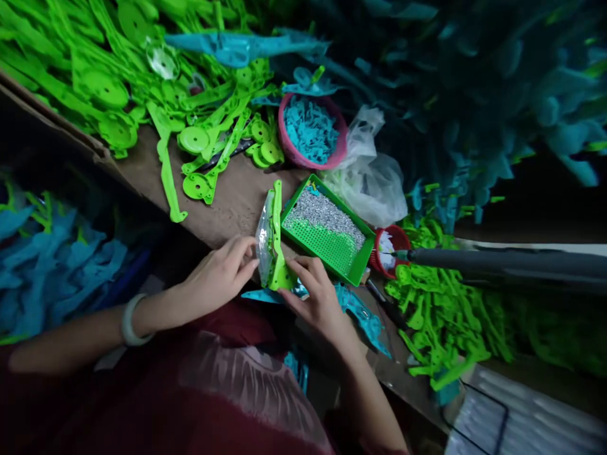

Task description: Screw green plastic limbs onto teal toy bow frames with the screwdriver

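Pinching one clear plastic piece between nearly closed fingers of left hand; loosely grasping one lime-green plastic part in curled fingers of right hand, just left of one green perforated tray. Count one pink basket beyond it, one red basket right.

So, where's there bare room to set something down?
Mainly the table between the left hand, clear piece and loose green parts; a smaller patch lies left of the long green piece. It's crowded around the pink bowl and beside the red basket, where a green heap spreads.
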Demonstrator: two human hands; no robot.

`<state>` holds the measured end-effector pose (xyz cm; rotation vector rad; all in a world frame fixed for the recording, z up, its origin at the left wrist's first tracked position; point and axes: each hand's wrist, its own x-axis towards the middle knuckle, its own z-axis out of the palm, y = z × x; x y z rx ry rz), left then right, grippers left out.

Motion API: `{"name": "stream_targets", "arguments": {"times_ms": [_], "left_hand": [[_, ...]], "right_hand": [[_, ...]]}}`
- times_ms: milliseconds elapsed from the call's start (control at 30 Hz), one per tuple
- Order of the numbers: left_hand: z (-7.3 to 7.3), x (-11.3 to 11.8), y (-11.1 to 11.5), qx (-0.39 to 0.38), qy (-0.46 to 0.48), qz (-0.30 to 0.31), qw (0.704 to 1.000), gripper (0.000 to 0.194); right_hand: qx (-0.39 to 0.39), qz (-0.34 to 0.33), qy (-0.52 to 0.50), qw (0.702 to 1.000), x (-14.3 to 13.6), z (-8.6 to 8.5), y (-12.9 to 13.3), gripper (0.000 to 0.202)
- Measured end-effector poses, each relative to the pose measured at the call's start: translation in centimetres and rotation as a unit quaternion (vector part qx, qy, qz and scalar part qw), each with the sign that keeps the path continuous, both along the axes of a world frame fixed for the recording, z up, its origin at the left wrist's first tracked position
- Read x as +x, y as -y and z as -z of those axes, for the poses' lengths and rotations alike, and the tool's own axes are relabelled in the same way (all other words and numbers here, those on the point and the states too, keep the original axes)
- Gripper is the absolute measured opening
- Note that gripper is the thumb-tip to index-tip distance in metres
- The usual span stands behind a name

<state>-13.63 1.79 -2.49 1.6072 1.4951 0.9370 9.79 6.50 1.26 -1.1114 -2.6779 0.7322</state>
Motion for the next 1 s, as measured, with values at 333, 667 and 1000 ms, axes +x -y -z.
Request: {"name": "stream_targets", "arguments": {"times_ms": [333,667,1000], "left_hand": [[0.3,1.2,0.0,0.023,-0.115,0.076,0.99,0.025],[-0.6,-0.8,-5.0,0.193,-0.212,0.245,0.926,0.042],[-1.0,-2.1,-8.9,0.178,-0.285,0.342,0.878,0.044]], "right_hand": [[0.017,0.021,-0.054,0.998,1.1,0.3,-0.6,0.061],[0.083,0.122,-0.136,0.98,3.7,0.5,-0.5,0.049],[0.102,0.14,-0.18,0.968,4.6,1.9,-0.2,0.051]]}}
